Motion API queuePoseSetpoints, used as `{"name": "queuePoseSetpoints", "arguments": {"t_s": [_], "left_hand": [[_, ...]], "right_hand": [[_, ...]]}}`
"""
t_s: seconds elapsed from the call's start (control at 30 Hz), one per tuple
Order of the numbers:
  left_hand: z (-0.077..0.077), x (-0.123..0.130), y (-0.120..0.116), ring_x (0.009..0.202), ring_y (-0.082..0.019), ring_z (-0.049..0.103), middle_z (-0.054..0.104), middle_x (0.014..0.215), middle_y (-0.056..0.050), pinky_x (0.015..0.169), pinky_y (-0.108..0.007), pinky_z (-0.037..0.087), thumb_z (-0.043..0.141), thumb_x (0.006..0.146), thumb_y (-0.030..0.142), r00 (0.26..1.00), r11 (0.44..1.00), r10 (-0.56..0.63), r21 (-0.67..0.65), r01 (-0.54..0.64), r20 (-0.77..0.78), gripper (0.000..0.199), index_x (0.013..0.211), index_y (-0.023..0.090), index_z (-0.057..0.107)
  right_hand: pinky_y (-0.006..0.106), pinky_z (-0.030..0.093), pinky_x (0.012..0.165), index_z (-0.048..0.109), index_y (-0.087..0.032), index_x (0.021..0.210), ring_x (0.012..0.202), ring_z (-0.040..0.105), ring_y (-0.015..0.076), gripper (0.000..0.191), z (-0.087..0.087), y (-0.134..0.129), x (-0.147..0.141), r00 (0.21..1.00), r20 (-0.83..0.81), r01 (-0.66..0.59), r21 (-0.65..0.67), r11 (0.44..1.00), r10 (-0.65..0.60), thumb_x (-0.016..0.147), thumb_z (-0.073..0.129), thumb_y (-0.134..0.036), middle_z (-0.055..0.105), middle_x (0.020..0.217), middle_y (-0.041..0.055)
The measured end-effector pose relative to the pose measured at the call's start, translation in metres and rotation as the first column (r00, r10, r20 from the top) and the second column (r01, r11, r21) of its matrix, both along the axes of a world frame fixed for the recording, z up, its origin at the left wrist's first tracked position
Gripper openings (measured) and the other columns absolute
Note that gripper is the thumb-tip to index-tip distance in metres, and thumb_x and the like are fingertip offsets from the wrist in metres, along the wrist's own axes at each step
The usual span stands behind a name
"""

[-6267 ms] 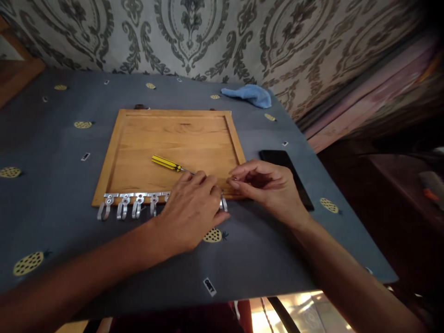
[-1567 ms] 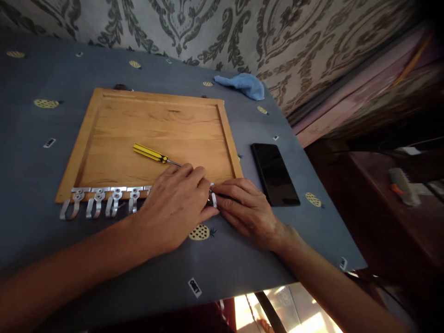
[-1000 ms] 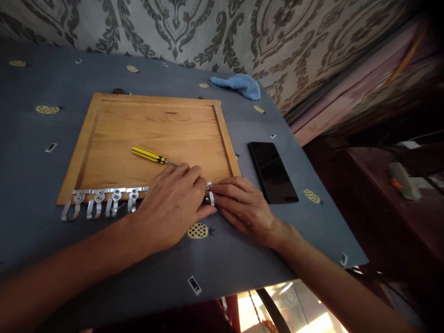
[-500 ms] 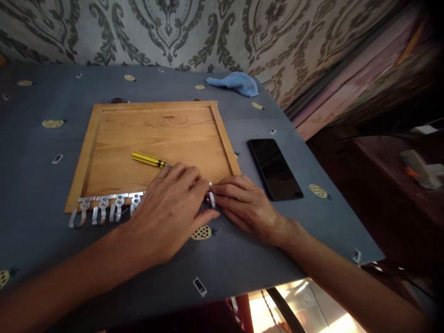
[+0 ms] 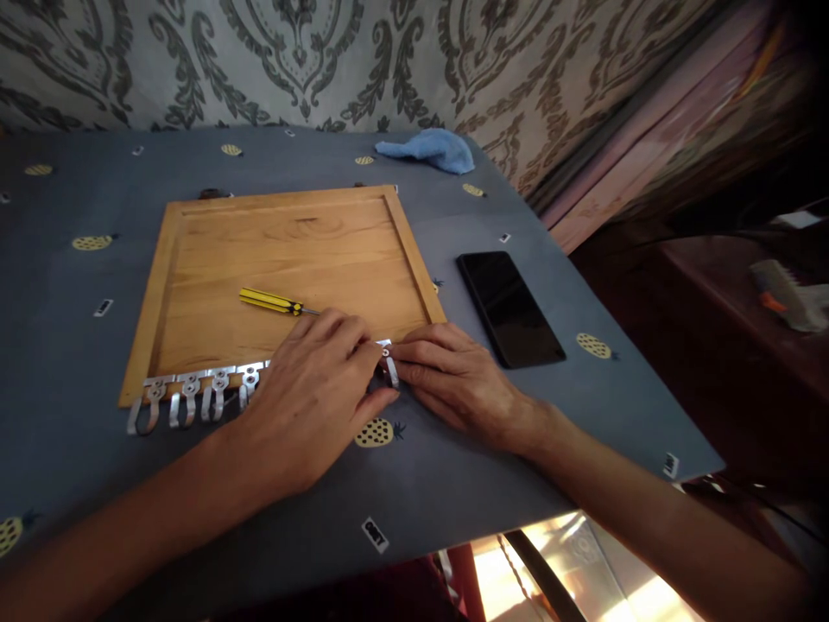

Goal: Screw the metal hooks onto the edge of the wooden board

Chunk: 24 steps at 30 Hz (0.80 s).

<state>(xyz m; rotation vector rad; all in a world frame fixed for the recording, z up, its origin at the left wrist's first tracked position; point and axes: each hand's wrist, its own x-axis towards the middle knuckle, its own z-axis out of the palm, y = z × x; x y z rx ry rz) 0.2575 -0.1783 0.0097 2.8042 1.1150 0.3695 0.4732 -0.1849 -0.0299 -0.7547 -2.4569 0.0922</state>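
Note:
A metal hook rail [image 5: 220, 377] with several curved hooks runs along the near edge of a framed wooden board [image 5: 291, 250]. My left hand [image 5: 314, 393] lies over the rail's right half, its fingers curled down onto it and covering some hooks. At the rail's right end, my right hand [image 5: 457, 380] has its fingers pressed together against the last hook [image 5: 391, 370], close to a screw head. Its fingertips are partly hidden. A yellow and black screwdriver [image 5: 268, 301] rests on the board, with its tip behind my left fingers.
A black phone [image 5: 511, 309] lies right of the board. Near the patterned wall is a crumpled blue cloth [image 5: 431, 151]. The table [image 5: 78, 345] has a grey pineapple-print cover, and its right edge slopes toward a dark red surface [image 5: 718, 302] holding small items.
The view has shifted slightly. Both hands stay at the rail's right end, and a bit more of the last hook and its screw shows between them.

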Motion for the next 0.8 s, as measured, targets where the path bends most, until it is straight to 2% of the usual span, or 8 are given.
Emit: {"name": "queuePoseSetpoints", "arguments": {"t_s": [0.33, 0.5, 0.67, 0.73, 0.8], "left_hand": [[-0.002, -0.001, 0.002, 0.101, -0.026, 0.057, 0.067, 0.103, -0.006, 0.090, -0.043, 0.048, 0.065, 0.090, 0.037, 1.000, 1.000, 0.016, -0.021, -0.016, 0.021, 0.025, 0.101, 0.016, 0.069], [0.011, -0.006, 0.007, 0.100, -0.025, 0.058, 0.067, 0.101, -0.006, 0.090, -0.042, 0.048, 0.062, 0.092, 0.038, 0.999, 0.999, 0.035, -0.016, -0.034, 0.027, 0.023, 0.099, 0.017, 0.068], [0.029, -0.034, 0.037, 0.103, -0.025, 0.061, 0.069, 0.104, -0.007, 0.090, -0.041, 0.048, 0.050, 0.096, 0.029, 0.986, 0.986, 0.165, 0.035, -0.165, 0.021, 0.021, 0.105, 0.019, 0.066], [0.031, -0.051, 0.053, 0.106, -0.026, 0.060, 0.068, 0.105, -0.007, 0.093, -0.042, 0.047, 0.051, 0.094, 0.030, 0.981, 0.981, 0.191, 0.039, -0.190, -0.026, 0.021, 0.102, 0.019, 0.066], [0.028, -0.068, 0.067, 0.103, -0.025, 0.060, 0.068, 0.103, -0.006, 0.090, -0.041, 0.048, 0.052, 0.092, 0.032, 0.980, 0.986, 0.164, -0.007, -0.166, -0.115, 0.021, 0.100, 0.020, 0.067]], "right_hand": [[0.037, 0.054, 0.079, 0.068, -0.015, 0.108, 0.093, 0.060, 0.0214, 0.020, -0.001, 0.001, 0.000, 1.000, -0.010, -0.004, 0.012, 1.000, 0.004, 0.099, 0.050, -0.015, 0.072, 0.098, 0.0089], [0.037, 0.054, 0.080, 0.068, -0.015, 0.108, 0.094, 0.061, 0.0209, 0.021, 0.000, 0.001, 0.000, 1.000, -0.012, 0.003, 0.007, 1.000, -0.003, 0.099, 0.049, -0.015, 0.072, 0.101, 0.0094], [0.039, 0.055, 0.081, 0.068, -0.016, 0.110, 0.095, 0.062, 0.0212, 0.023, -0.002, 0.001, 0.002, 1.000, -0.003, -0.005, 0.010, 1.000, 0.005, 0.099, 0.048, -0.016, 0.072, 0.104, 0.0093], [0.039, 0.055, 0.081, 0.067, -0.015, 0.111, 0.094, 0.061, 0.0212, 0.023, -0.002, 0.002, 0.002, 1.000, 0.002, -0.006, 0.009, 1.000, 0.006, 0.100, 0.047, -0.016, 0.072, 0.105, 0.0095], [0.038, 0.055, 0.080, 0.067, -0.014, 0.110, 0.094, 0.061, 0.0211, 0.023, -0.001, 0.002, 0.002, 1.000, 0.006, -0.007, 0.000, 1.000, 0.007, 0.100, 0.047, -0.016, 0.072, 0.104, 0.0097]]}}
